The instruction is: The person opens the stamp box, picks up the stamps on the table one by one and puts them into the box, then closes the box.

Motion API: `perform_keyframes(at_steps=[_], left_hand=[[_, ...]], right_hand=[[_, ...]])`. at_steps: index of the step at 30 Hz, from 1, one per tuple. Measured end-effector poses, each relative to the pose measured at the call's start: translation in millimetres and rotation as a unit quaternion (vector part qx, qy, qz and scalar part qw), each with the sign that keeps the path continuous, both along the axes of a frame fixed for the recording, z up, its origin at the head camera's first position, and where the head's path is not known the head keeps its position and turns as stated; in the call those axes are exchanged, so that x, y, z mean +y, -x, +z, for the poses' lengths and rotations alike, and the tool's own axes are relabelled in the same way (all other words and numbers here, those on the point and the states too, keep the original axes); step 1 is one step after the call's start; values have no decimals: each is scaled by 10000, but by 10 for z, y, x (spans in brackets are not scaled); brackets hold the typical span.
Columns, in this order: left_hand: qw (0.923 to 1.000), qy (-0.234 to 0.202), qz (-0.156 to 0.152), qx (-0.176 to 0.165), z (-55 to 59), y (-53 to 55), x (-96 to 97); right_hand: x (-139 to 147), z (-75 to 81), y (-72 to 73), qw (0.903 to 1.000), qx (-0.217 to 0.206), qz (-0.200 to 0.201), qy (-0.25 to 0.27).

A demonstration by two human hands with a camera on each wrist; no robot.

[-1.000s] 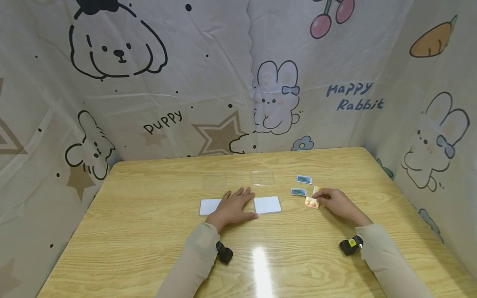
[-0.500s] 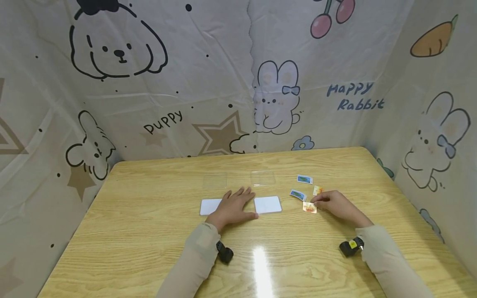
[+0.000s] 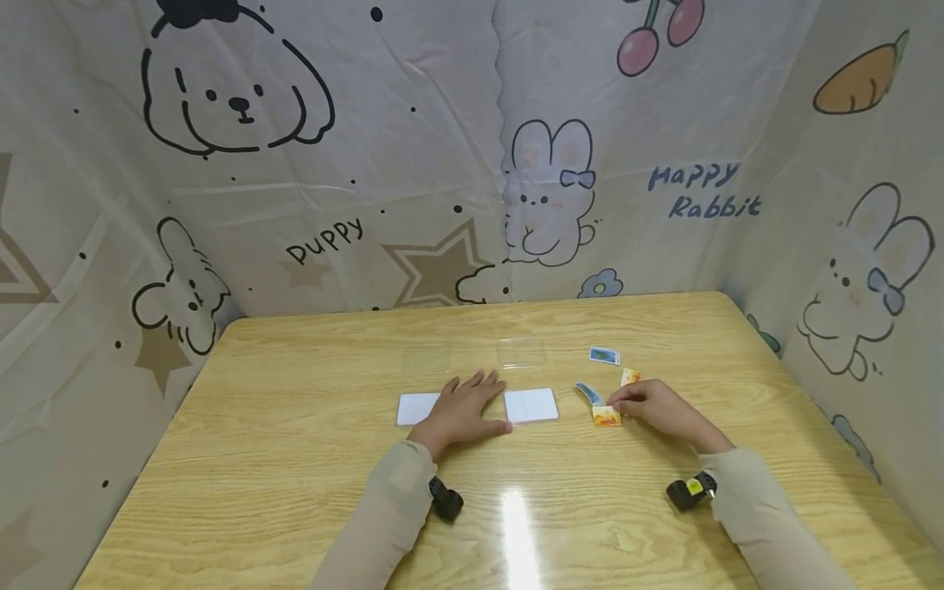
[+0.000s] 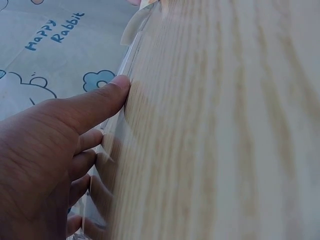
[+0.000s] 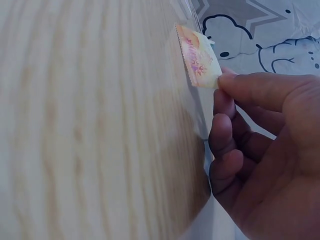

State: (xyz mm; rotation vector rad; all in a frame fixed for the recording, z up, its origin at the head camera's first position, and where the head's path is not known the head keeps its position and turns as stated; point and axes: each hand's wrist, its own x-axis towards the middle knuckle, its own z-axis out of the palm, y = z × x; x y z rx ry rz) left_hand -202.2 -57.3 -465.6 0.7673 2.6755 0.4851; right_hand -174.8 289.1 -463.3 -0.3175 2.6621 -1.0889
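Evidently the right hand is pinching the orange stamp by a corner — it's lying leftward, toward the tabletop's left edge.

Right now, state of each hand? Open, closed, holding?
Left hand: open, fingers spread, holding nothing visible.
Right hand: closed, pinching the orange-yellow stamp by its edge.

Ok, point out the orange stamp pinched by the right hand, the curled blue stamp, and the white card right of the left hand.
Orange stamp [image 5: 199, 60]: right wrist view, middle of its printed face.
Curled blue stamp [image 3: 587, 393]: head view, middle of its surface.
White card [image 3: 531, 406]: head view, centre of its face.
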Motion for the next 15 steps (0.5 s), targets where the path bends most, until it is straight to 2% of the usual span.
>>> perform_keyframes(at_steps=[8,15], left_hand=[[10000,24,4,5,-7,7,-3],[10000,52,2,-33,4,6,-3]], right_hand=[[-56,30,-8,9998,-94,166,79],[-103,38,-10,9997,-181,124,122]])
